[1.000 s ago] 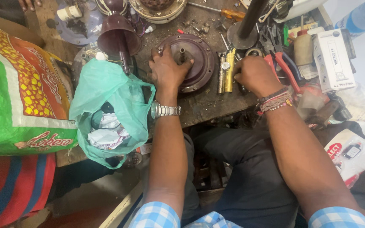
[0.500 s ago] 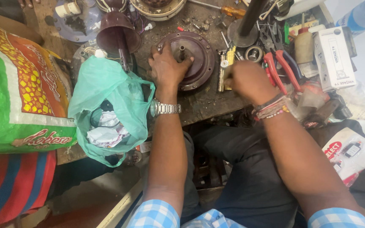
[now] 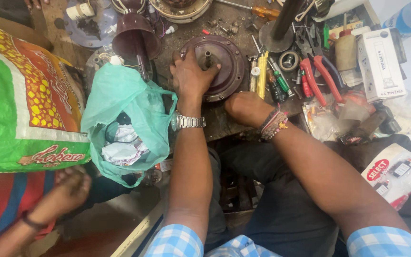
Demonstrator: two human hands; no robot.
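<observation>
Your left hand (image 3: 190, 75) is spread flat over the round maroon motor housing (image 3: 224, 66) at twelve o'clock on the desk (image 3: 224, 124), fingers splayed around the short shaft (image 3: 208, 58) that sticks up from its middle. That open, pressing grip looks meant to pin the housing so it cannot turn or slide. Your right hand (image 3: 247, 107) is balled into a fist at the housing's lower edge, about five o'clock from it, knuckles down on the desk; whether it clenches anything small I cannot tell.

The tools sit within easy reach at two o'clock: a yellow-handled screwdriver (image 3: 262, 75), a green one (image 3: 278, 79), and red-handled pliers (image 3: 318, 78) lying side by side just beside the housing. A white carton (image 3: 381, 64) lies further out at three o'clock. At nine o'clock a teal plastic bag (image 3: 124, 114) hangs open over the desk's edge, next to a green and orange woven sack (image 3: 22, 104). Another person's hand (image 3: 70, 186) rests low at seven o'clock, well apart from yours.
</observation>
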